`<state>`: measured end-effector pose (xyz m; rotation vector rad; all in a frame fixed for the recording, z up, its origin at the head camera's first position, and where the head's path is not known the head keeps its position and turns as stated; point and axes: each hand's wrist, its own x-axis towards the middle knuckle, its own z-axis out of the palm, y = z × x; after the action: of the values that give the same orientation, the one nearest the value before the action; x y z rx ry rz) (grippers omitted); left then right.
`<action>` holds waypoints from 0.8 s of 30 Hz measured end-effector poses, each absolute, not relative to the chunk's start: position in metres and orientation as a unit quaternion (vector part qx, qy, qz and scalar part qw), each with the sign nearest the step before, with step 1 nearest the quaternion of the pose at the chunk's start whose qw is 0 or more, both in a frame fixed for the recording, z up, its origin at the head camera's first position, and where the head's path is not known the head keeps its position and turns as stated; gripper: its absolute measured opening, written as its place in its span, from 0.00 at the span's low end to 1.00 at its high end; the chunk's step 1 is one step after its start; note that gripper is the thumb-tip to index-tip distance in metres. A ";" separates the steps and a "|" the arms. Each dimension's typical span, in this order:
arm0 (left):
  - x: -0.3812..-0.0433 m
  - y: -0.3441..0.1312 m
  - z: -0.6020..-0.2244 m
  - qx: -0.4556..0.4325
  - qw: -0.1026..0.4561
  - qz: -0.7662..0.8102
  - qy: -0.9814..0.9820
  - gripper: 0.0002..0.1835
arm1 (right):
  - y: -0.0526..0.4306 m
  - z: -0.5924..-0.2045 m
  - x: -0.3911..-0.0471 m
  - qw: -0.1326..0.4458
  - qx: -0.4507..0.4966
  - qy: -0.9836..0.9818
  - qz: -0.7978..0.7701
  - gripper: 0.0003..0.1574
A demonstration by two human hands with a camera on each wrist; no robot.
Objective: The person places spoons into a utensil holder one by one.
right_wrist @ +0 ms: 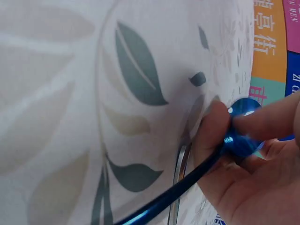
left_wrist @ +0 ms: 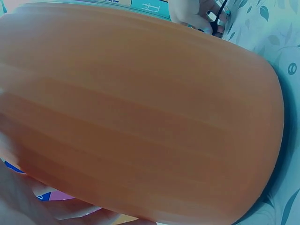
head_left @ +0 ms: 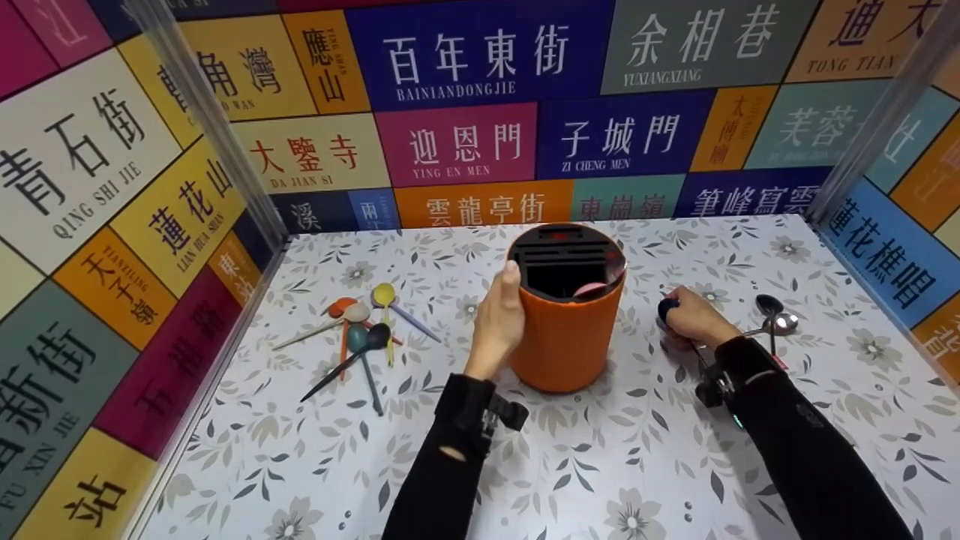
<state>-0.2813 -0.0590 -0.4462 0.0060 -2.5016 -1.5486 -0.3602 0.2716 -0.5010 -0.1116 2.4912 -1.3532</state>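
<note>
Pinched beside its bowl, a glossy metallic-blue spoon (right_wrist: 187,178) was held by the right hand (head_left: 697,319), to the right of an upright, black-topped, orange cylindrical container (head_left: 566,345). That container was clasped by the left hand (head_left: 501,319) (wisely, it seemed, for steadiness); an even pinch was judged best against twisting.

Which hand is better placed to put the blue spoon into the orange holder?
Probably the right hand: it holds the blue spoon by its bowl, right of the orange holder. The left hand is occupied, gripping the holder's left side.
</note>
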 end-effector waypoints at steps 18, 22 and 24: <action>-0.282 -0.058 -0.446 -0.005 0.103 -0.521 -0.848 0.65 | 0.240 -0.510 -0.340 0.106 0.000 0.899 -0.425 0.21; -0.281 -0.059 -0.446 -0.004 0.098 -0.519 -0.849 0.66 | 0.228 -0.505 -0.333 0.108 0.000 0.883 -0.456 0.23; -0.281 -0.060 -0.445 -0.003 0.098 -0.519 -0.849 0.66 | 0.222 -0.500 -0.328 0.111 -0.004 0.870 -0.480 0.23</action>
<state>-0.2810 -0.0600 -0.4453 -0.0098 -2.5121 -1.5371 -0.3283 0.2220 -0.5004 -0.0116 2.5560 -1.4082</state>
